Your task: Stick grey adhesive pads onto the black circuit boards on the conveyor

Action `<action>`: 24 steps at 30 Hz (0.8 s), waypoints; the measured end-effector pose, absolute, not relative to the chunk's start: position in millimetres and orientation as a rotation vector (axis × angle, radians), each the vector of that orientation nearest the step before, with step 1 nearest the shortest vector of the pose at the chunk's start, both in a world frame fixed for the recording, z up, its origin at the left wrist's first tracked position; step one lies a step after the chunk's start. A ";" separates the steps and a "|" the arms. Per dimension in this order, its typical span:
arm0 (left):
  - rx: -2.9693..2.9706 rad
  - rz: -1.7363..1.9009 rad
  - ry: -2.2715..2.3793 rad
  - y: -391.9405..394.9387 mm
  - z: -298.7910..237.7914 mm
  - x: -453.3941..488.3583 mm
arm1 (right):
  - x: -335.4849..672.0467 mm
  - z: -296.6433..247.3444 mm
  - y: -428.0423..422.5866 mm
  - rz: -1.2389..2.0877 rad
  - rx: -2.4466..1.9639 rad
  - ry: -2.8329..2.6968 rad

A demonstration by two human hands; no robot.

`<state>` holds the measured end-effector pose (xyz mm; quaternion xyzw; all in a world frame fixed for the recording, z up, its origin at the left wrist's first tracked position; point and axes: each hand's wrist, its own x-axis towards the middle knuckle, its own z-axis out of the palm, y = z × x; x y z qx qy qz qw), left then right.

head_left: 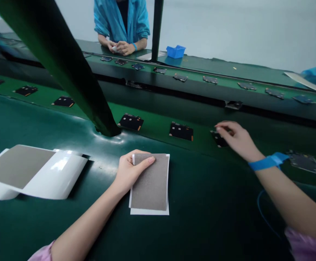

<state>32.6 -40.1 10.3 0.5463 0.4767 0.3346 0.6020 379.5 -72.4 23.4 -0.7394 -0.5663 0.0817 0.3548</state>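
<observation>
My left hand is closed on a small stack of grey adhesive sheets with white backing, thumb on top and fingers behind the left edge. Farther right, my right hand reaches over the green belt, its thumb and fingers bent together in a pinch. Directly beneath those fingertips lies a black circuit board, partly covered by the hand. Whether the fingers touch this board or hold some small piece cannot be made out. A blue strap circles my right wrist.
Several boards, one a black board, line the near belt; more lie on the far belt. A dark post slants across the left. Larger grey-and-white sheets lie at left. Opposite, a person in blue works near a blue bin.
</observation>
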 end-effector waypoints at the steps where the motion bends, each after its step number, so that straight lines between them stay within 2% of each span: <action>1: 1.272 0.774 1.098 -40.1 10.2 32.6 | 355.3 25.4 -75.0 0.201 -1.800 -1.609; 5: 1.294 0.794 1.079 -39.6 9.3 32.8 | 265.0 35.4 -87.7 0.299 -1.567 -1.845; 9: 1.319 0.812 1.033 -38.9 7.9 33.2 | 229.2 39.1 -89.4 0.361 -1.506 -1.844; 19: 1.319 0.795 1.017 -38.7 7.4 32.2 | 230.3 42.1 -89.2 0.539 -1.494 -1.837; 24: 1.270 0.755 1.028 -38.9 8.9 32.4 | 298.1 29.8 -67.7 0.432 -1.666 -1.624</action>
